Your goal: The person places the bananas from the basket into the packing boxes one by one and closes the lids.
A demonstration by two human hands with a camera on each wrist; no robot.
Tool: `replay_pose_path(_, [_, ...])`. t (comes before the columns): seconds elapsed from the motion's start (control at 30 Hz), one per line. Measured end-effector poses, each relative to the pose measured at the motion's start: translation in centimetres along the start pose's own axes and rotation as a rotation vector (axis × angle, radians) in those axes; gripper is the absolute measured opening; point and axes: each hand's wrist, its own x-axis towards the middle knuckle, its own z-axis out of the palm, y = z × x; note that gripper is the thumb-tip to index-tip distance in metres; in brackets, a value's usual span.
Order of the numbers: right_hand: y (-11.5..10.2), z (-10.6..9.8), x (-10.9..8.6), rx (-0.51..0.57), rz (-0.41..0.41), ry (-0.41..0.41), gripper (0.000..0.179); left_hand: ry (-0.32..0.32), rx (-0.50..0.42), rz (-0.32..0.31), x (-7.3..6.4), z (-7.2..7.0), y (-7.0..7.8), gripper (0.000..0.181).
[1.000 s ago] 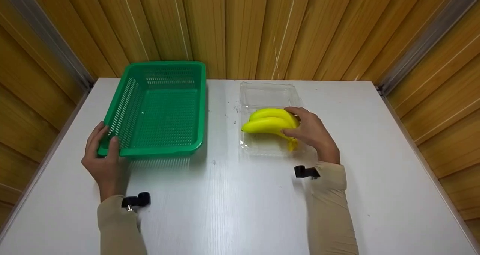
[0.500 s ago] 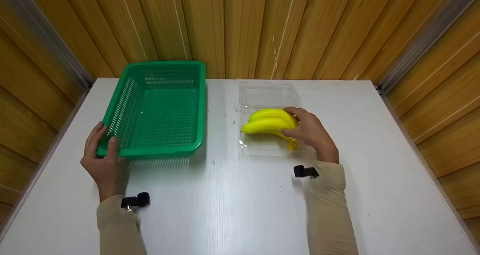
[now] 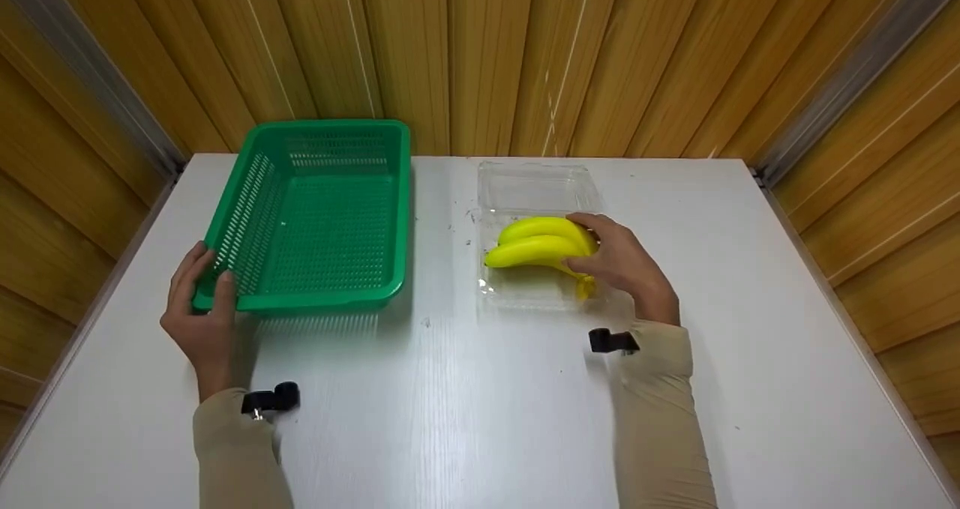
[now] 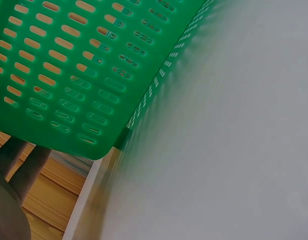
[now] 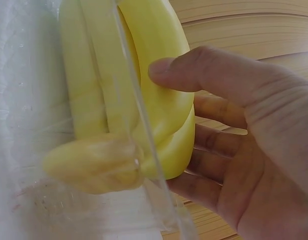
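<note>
in my head view, glare streaks the white tabletop (image 3: pixel 442 426); soft shadow falls below the green plastic basket (image 3: pixel 322 300). my left-wrist view is dimmer; my right-wrist view hazes through the clear plastic container (image 5: pixel 177 212).

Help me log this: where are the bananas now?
In the head view, the bananas are right of the green basket, in the clear plastic container, gripped by the right hand.

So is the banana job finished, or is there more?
Not yet, I think. Done: the clear box has its lid open. In hand: the right fingers grip the bananas in the box, and the left fingers hold the green basket. Left, perhaps: moving the bananas over, since the basket looks empty.
</note>
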Motion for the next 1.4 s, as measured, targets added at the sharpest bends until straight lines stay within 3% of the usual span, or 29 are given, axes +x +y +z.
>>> replay_pose_path(0.27, [-0.1,0.0,0.0,-0.009,0.017,-0.022,0.077,0.001,-0.007,-0.001,0.1,0.0,0.0,0.035])
replay_pose_path(0.57, [0.0,-0.2,0.0,0.012,0.015,-0.029,0.078,-0.008,0.01,-0.099,-0.1,0.0,0.5,0.037])
replay_pose_path(1.2, [0.3,-0.3,-0.1,0.076,0.01,-0.037,0.079,-0.006,-0.014,-0.081,-0.1,-0.1,0.2,0.036])
replay_pose_path(1.4, [0.3,-0.4,-0.3,0.093,0.005,-0.028,0.078,-0.005,-0.003,-0.082,0.0,-0.2,-1.5,0.037])
